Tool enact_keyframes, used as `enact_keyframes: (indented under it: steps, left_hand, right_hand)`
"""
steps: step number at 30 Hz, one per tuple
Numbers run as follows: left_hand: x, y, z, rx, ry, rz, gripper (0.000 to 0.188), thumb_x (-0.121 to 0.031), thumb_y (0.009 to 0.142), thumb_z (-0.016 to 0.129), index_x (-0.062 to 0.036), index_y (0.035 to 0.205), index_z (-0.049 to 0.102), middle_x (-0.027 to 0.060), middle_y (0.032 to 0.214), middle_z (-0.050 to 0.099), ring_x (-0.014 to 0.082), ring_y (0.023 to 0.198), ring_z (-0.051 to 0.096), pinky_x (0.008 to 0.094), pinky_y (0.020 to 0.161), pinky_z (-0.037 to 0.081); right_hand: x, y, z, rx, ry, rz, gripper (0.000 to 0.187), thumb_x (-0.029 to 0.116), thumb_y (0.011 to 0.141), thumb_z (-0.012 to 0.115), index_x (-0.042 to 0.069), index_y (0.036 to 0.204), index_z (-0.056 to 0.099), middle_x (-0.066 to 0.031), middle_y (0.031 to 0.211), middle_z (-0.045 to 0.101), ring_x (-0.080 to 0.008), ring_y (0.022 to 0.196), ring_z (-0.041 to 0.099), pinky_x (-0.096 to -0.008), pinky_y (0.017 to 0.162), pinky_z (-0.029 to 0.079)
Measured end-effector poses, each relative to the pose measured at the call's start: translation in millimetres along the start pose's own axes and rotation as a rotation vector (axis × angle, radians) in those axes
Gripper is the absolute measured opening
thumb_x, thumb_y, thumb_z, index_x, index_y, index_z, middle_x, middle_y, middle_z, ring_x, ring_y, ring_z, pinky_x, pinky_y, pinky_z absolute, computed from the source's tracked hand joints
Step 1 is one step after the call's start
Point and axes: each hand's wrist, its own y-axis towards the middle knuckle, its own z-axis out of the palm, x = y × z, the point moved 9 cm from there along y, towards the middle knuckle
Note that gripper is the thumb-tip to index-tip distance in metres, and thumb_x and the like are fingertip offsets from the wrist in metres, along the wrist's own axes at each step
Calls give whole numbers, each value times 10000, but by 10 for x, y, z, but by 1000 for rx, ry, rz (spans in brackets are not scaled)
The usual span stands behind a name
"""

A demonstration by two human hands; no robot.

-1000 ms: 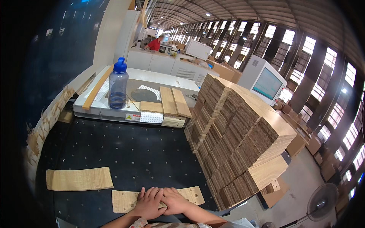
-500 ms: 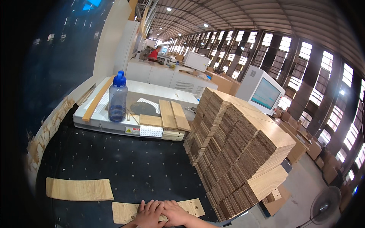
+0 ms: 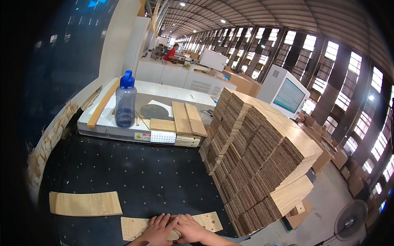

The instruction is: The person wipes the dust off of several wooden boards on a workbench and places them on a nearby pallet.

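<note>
At the lower edge, my left hand and my right hand lie close together, their fingers overlapping, above a pale wood-grain board with round holes near its ends. Between my palms shows the edge of a rounded tan piece; the hands cover most of it, so its kind is unclear. Both hands are closed over it, fingers bent downward. To the left, apart from my hands, a second wood-grain board lies flat on the black studded table.
A tall stack of wood-grain boards stands at the right. Behind the table, a white machine bed carries a blue-capped water bottle and loose boards. A monitor, a fan and a person in red are beyond.
My hands stay over the same board with only a slight shift of the fingers. The whole view has tilted a little, and the distant person in red shows more upright.
</note>
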Motion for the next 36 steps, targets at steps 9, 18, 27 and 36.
enact_keyframes:
  steps: [9, 18, 27, 36]
  left_hand:
    - [-40, -1, -101, -39, -63, 5, 864, -239, 631, 725, -62, 1391, 354, 172, 1361, 405, 380, 1266, 368, 500, 1066, 263]
    - [-43, 18, -54, 24, 55, 65, 886, -340, 678, 684, -114, 1446, 304, 141, 1362, 415, 308, 1282, 368, 438, 1097, 208]
    - [-57, 19, -77, 34, 8, 42, 867, -322, 673, 685, -108, 1434, 327, 139, 1349, 418, 320, 1281, 365, 442, 1090, 215]
    - [-18, 16, -50, -57, -9, 117, 914, -292, 632, 727, -105, 1431, 325, 158, 1352, 416, 344, 1269, 374, 458, 1072, 256]
  right_hand:
    - [21, -7, -78, -14, 37, 27, 793, 286, 583, 794, 61, 1277, 483, -137, 1283, 477, -299, 1164, 449, -401, 931, 341]
    - [-22, 1, 28, 11, -26, 36, 788, 301, 582, 790, 49, 1264, 487, -141, 1277, 484, -310, 1164, 451, -411, 927, 349]
    - [-44, -17, 45, 0, -64, 32, 797, 324, 592, 776, 36, 1274, 484, -148, 1285, 489, -315, 1167, 451, -417, 944, 347]
    - [-51, 5, 30, 39, -17, 73, 720, 368, 619, 764, 55, 1223, 527, -132, 1292, 498, -303, 1196, 453, -418, 946, 353]
